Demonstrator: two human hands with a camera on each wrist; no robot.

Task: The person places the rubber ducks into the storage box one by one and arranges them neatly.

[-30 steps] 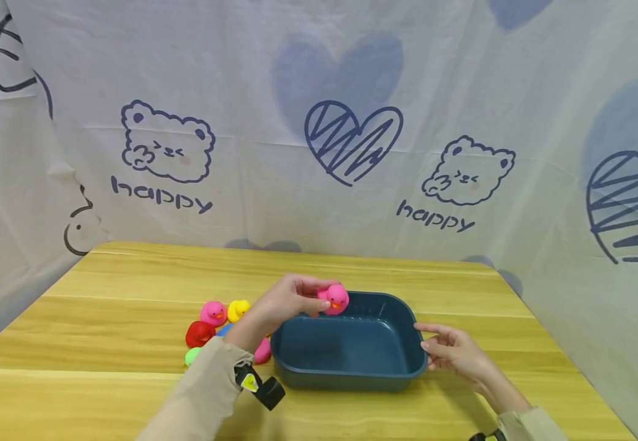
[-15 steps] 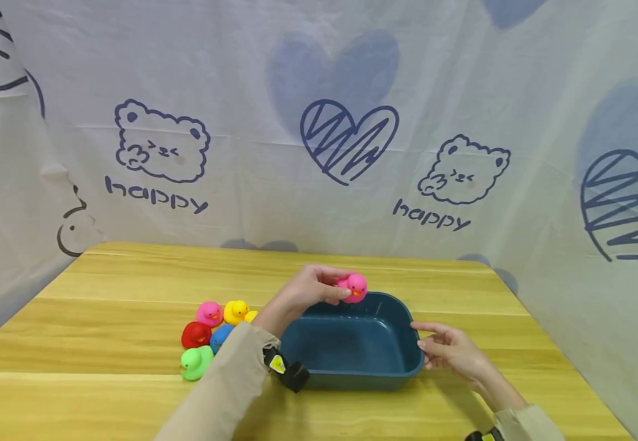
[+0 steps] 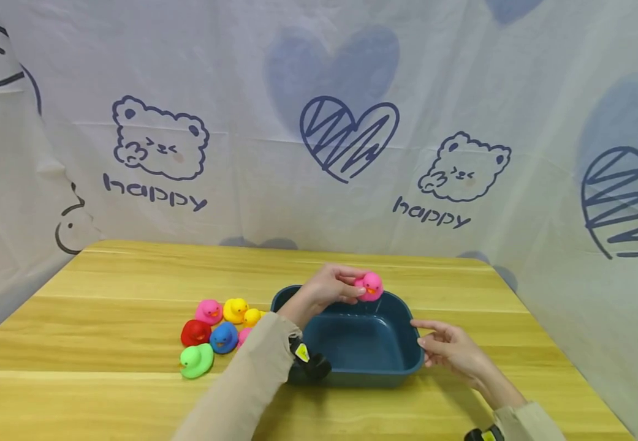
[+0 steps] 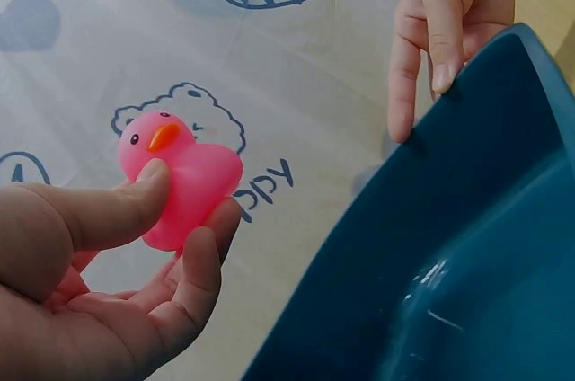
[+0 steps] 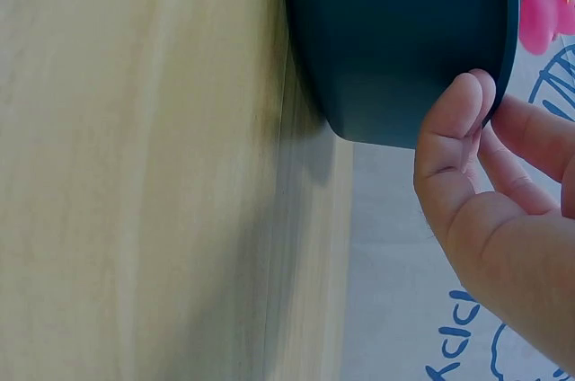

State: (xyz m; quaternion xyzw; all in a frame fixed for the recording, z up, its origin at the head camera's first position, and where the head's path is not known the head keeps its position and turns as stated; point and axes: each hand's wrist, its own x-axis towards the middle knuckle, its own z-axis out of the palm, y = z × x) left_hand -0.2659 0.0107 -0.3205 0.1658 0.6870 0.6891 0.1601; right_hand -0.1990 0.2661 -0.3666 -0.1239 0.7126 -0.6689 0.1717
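My left hand [image 3: 326, 288] pinches a pink rubber duck [image 3: 372, 286] between thumb and fingers. It holds the duck above the far side of a dark teal plastic basin [image 3: 374, 379]. In the left wrist view the pink duck [image 4: 184, 188] faces up, its orange beak showing, with the thumb on its front. My right hand [image 3: 455, 353] touches the basin's right end from outside. In the right wrist view the thumb and fingertips of my right hand [image 5: 503, 210] rest against the basin's outer wall [image 5: 404, 48], near the rim.
Left of the basin, several rubber ducks stand together: green [image 3: 196, 360], red [image 3: 195, 333], blue [image 3: 224, 337], yellow [image 3: 235, 310] and pink [image 3: 209, 312]. My left sleeve [image 3: 247, 380] partly hides another pink one. Behind the wooden table [image 3: 131, 269] hangs a printed white cloth [image 3: 258, 202].
My left hand has carried the pink duck to the right along the basin's far side. More of the ducks on the left are uncovered. The right hand stays at the basin's end.
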